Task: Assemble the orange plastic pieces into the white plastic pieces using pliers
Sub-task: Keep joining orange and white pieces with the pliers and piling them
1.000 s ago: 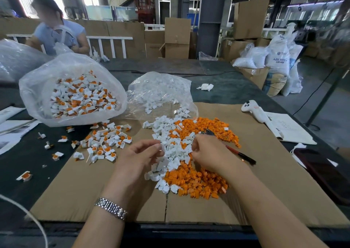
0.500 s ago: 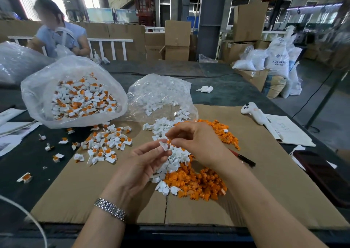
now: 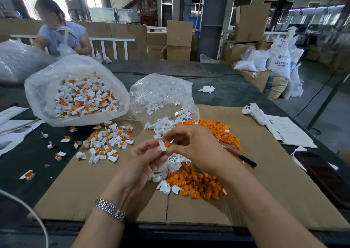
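Cardboard sheet (image 3: 265, 181) covers the near part of my dark worktop (image 3: 217, 88), in a warehouse stacked with cartons. Above it, my left hand (image 3: 140, 164) pinches a white piece (image 3: 162, 145) between thumb and fingertips; my right hand (image 3: 191, 143) pinches an orange piece (image 3: 167, 144) and holds it against the white one. Beneath the hands lie a loose white heap (image 3: 170, 167) and an orange heap (image 3: 197, 183). Pliers (image 3: 240, 156) rest on the cardboard just right of my right wrist, untouched. Assembled parts (image 3: 108, 143) lie scattered to the left, in front of a clear bag (image 3: 75, 92) holding more.
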`<act>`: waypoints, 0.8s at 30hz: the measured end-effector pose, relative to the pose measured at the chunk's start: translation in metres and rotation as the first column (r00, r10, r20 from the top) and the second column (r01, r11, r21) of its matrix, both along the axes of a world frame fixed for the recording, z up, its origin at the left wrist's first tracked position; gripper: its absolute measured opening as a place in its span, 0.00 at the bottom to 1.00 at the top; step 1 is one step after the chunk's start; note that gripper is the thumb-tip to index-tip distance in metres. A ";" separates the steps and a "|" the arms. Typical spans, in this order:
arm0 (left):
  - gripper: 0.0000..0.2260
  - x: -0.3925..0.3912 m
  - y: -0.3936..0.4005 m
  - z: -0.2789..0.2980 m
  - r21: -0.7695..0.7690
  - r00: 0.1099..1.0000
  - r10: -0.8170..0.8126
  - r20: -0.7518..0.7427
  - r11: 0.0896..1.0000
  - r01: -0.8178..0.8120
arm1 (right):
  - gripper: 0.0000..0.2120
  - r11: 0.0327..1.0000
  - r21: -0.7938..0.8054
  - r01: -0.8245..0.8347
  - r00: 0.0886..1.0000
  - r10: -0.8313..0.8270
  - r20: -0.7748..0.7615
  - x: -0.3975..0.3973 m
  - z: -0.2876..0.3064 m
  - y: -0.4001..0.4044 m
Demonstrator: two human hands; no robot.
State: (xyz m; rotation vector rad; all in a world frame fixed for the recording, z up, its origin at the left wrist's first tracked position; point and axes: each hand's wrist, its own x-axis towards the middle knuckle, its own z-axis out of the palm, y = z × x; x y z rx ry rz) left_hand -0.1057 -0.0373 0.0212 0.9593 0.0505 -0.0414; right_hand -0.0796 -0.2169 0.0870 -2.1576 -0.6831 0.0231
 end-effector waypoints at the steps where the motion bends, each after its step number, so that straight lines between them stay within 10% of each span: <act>1: 0.08 0.000 0.001 0.000 -0.006 1.000 -0.005 0.006 1.000 0.006 | 0.11 1.000 0.012 -0.008 1.000 0.008 -0.001 -0.001 0.000 -0.001; 24: 0.07 -0.010 0.000 0.002 0.054 1.000 0.013 0.006 0.998 -0.013 | 0.07 0.990 0.136 0.042 0.997 -0.051 0.062 -0.007 -0.018 -0.003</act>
